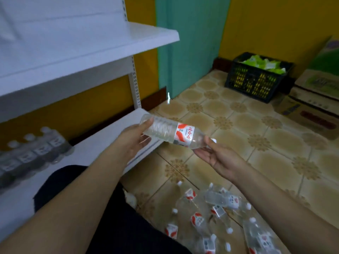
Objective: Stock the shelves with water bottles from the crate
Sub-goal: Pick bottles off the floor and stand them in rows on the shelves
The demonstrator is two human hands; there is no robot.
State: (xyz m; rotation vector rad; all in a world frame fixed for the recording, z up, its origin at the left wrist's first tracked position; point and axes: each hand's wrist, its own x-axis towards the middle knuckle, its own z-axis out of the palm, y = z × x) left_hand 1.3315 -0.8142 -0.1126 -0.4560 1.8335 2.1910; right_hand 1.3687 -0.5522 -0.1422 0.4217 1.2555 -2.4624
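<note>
**Bottle held level between both hands, ready for the bottom shelf**

Already, a short row of stocked bottles (pixel 36 149) can be seen standing upright toward the left end of the bottom shelf (pixel 102 153), close to its back edge, though that part of the view is blurred. Bare white shelf is left between this row and the shelf's right end. An upper shelf (pixel 91 43) juts out above.

Over the shelf's right front corner the water bottle (pixel 172 133) is held lying almost level, base to the left and white cap to the right. The left hand (pixel 136 139) is wrapped around the base end, fingers curled behind the clear plastic and the thumb laid on top. The right hand (pixel 220 158) lies palm up under the neck, its fingers only loosely bent; whether this grip truly pinches the neck or merely cradles it cannot be told.

To do this step well, the bottle would best be turned upright, cap up, with the left grip taking the weight, then set down just beside the last bottle of the row with its label facing the front edge. Care is called for so that the standing bottles are not knocked over.

On the tiled floor (pixel 238 129), lower right, more loose bottles (pixel 220 217) lie scattered. A dark crate (pixel 253 81) of green packets stands at the far wall.
</note>
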